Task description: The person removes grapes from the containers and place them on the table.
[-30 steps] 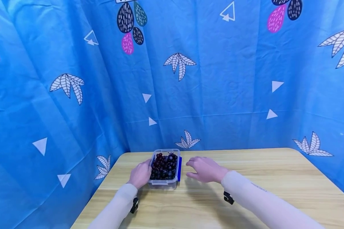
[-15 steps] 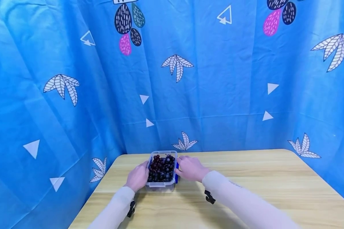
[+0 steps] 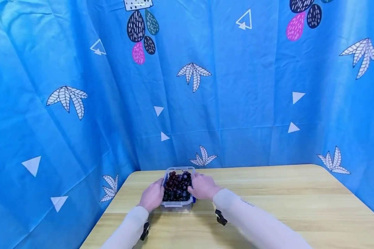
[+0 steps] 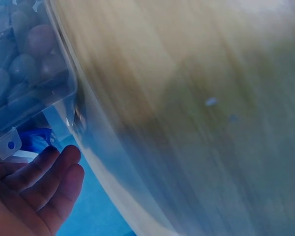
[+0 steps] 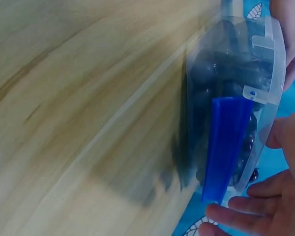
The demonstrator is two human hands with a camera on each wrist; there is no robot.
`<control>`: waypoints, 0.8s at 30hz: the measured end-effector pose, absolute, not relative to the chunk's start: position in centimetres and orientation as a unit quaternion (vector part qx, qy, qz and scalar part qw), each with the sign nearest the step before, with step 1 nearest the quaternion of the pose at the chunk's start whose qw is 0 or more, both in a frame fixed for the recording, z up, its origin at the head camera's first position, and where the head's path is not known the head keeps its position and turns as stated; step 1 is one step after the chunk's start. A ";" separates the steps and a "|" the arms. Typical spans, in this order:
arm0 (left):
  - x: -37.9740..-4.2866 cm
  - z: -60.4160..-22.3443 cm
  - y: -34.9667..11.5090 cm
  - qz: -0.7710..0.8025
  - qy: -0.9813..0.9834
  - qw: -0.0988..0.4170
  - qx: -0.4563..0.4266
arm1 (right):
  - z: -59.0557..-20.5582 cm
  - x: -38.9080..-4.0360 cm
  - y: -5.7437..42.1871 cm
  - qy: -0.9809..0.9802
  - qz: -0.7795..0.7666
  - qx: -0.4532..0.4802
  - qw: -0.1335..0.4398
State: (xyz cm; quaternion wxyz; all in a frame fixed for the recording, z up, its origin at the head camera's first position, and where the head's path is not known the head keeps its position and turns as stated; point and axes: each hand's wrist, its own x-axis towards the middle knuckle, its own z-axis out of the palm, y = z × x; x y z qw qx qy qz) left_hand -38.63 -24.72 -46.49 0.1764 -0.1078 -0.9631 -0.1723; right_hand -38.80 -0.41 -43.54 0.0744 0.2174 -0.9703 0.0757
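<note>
A clear plastic food container (image 3: pixel 176 204) stands at the back left of the table, filled with dark grapes (image 3: pixel 177 185). My left hand (image 3: pixel 152 195) holds its left side near the rim; in the left wrist view its fingers (image 4: pixel 64 187) reach past a blue clip (image 4: pixel 34 139), with the thumb hidden. On the opposite side, my right hand (image 3: pixel 203 186) grips the rim, thumb on the near part and fingers farther along. The right wrist view shows another blue clip (image 5: pixel 226 147) hanging down the container wall, beside the thumb and fingers.
The wooden table (image 3: pixel 268 200) has rounded back corners. A blue patterned curtain (image 3: pixel 249 86) hangs right behind its back edge and along both sides. Each wrist carries a small black device (image 3: pixel 220 217).
My right hand has moved left from the bare table to the container's right rim. The left hand stays at the left side, and the container remains in place.
</note>
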 end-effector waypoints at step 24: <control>-38.4 -46.6 -24.4 -0.177 -0.965 0.165 -0.103 | -44.6 -38.4 -0.4 -0.963 0.157 0.211 0.052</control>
